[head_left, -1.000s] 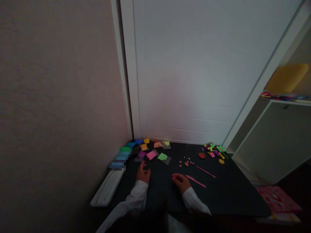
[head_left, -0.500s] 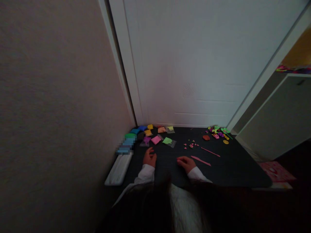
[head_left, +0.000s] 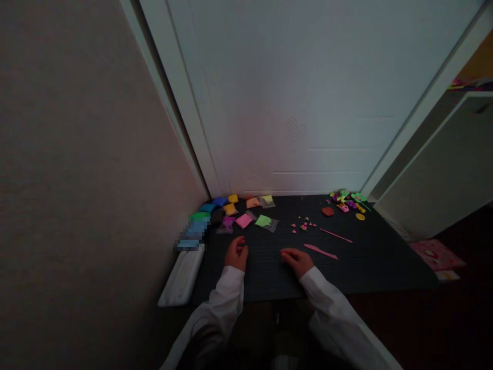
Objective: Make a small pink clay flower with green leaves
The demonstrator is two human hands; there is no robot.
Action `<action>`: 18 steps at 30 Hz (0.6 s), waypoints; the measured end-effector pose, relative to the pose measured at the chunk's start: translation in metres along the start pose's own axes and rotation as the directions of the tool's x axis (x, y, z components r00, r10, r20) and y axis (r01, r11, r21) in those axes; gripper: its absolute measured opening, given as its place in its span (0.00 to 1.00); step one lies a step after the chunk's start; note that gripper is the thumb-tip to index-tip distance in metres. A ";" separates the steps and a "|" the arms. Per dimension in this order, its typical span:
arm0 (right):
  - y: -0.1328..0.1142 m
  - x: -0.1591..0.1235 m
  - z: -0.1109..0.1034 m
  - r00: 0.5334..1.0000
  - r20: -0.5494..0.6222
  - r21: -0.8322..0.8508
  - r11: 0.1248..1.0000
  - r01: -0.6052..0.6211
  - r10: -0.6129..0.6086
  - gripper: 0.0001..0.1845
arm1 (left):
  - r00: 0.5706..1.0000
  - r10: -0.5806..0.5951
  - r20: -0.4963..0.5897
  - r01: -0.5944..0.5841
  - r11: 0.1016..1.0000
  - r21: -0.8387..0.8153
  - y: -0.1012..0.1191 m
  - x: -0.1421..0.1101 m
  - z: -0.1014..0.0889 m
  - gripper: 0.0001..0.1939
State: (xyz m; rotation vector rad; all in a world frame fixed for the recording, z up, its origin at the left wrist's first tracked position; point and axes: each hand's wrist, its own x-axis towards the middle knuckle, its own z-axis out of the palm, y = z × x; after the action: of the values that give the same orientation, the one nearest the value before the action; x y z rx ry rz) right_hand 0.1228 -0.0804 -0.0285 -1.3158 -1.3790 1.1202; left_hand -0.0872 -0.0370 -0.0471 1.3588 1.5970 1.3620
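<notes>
My left hand (head_left: 236, 253) rests over the dark table with its fingers loosely curled and apart, holding nothing I can see. It lies just in front of the bagged pink clay (head_left: 244, 221) and purple clay (head_left: 228, 223). My right hand (head_left: 298, 261) is closed in a pinch. A reddish spot shows at its fingertips, too small to name. Right of that hand lies a pink modelling knife (head_left: 320, 251), and beyond it a thin pink stick tool (head_left: 336, 235). Several small pink and green bits (head_left: 304, 226) are scattered on the table past my right hand.
Bagged green clay (head_left: 264, 221) and other coloured packets line the back left. A long white tray (head_left: 182, 277) stands at the left edge beside the wall. At the back right are a red-brown lump (head_left: 327, 211) and a pile of colourful pieces (head_left: 346, 200). A white door closes off the back.
The camera view has tilted down, so more of both white sleeves and the table's front edge show. Both hands keep nearly the same pose and place.
</notes>
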 end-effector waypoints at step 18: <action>-0.008 -0.003 0.004 1.000 0.001 0.014 1.000 -0.016 0.016 0.15 | 0.997 -0.049 0.068 0.047 0.999 0.025 0.009 -0.004 -0.003 0.15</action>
State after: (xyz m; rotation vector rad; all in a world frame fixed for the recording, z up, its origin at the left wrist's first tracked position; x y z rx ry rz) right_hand 0.1177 -0.0840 -0.0216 -1.3187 -1.3611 1.1393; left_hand -0.0862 -0.0424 -0.0384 1.3575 1.5947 1.2592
